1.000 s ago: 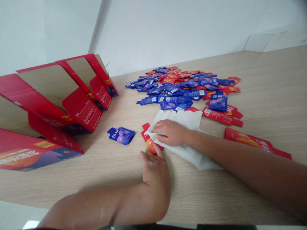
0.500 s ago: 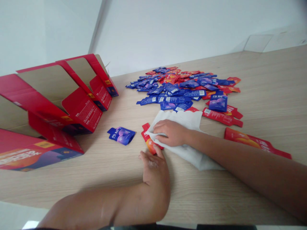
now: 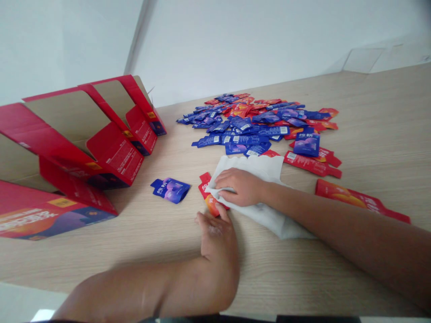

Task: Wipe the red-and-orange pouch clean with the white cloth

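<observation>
My right hand (image 3: 239, 186) lies curled on a white cloth (image 3: 266, 211) and presses it onto a red pouch (image 3: 208, 196) on the wooden table (image 3: 370, 134). My left hand (image 3: 215, 233) rests on the table just in front, its fingertips pinning the near end of the same red pouch. A single blue pouch (image 3: 170, 189) lies to the left of both hands.
A heap of several blue and red pouches (image 3: 256, 125) spreads behind the cloth. A long red pouch (image 3: 360, 200) lies beside my right forearm. Open red cardboard boxes (image 3: 81, 148) stand along the left. A white wall rises behind the table.
</observation>
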Demonstrator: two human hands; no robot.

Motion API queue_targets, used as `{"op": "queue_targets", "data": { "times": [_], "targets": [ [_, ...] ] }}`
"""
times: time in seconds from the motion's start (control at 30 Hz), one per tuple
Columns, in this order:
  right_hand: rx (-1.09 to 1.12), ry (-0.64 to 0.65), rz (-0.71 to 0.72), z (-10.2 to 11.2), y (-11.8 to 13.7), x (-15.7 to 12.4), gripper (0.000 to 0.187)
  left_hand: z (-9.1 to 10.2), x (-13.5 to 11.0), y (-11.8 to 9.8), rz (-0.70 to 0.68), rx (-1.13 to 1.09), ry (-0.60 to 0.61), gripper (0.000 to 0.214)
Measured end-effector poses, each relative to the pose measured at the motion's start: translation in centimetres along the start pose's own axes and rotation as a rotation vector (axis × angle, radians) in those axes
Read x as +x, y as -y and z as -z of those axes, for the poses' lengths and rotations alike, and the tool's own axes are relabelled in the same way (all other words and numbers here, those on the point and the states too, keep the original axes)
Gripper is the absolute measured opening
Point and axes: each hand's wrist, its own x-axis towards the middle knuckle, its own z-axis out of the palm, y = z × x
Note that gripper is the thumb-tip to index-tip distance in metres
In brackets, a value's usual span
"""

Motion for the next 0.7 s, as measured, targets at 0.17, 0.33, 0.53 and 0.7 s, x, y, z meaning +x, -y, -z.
{"op": "queue_targets", "data": {
  "times": [0.17,0.33,0.53,0.7],
  "targets": [
    [0.010,0.002,-0.020,-0.05,-0.06,0.01,0.016,-0.03,0.10,-0.05,0.000,0.012,-0.010,0.049],
    [0.013,-0.009,-0.039,-0.08,-0.09,0.05,0.017,0.03,0.01,0.01,0.000,0.039,-0.026,0.049],
    [0.005,0.001,-0.066,-0.06,-0.07,0.07,0.018,0.04,0.00,0.05,0.004,0.006,-0.047,0.048],
    [-0.001,-0.002,-0.081,-0.09,-0.11,0.09,0.019,0.22,0.08,0.04,0.006,0.015,-0.027,0.048]
  ]
}}
